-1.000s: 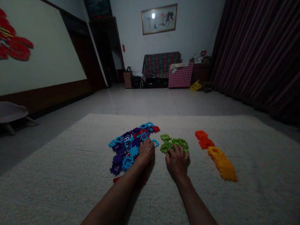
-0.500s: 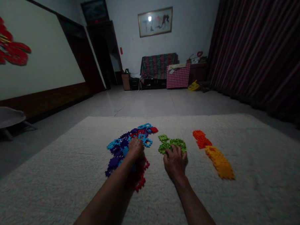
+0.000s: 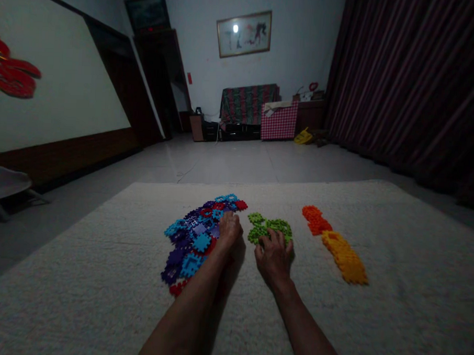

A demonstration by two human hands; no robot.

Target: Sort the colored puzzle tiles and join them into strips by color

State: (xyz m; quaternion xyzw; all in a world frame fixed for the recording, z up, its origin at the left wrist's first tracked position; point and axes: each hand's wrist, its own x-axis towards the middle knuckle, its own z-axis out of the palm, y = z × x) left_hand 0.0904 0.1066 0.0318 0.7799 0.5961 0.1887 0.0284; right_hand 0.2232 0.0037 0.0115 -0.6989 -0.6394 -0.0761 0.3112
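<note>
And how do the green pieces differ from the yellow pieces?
The green pieces form a cluster, whereas the yellow pieces overlap in a row. The right hand is on the green pieces; neither hand touches the yellow pieces. Both have toothed edges and lie on the pale cover.

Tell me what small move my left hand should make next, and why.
Perhaps spread the blue, purple and red pile gently: it looks crowded and overlapping, and your left hand is at its right edge. Your right hand is at the separate green pieces.
</note>
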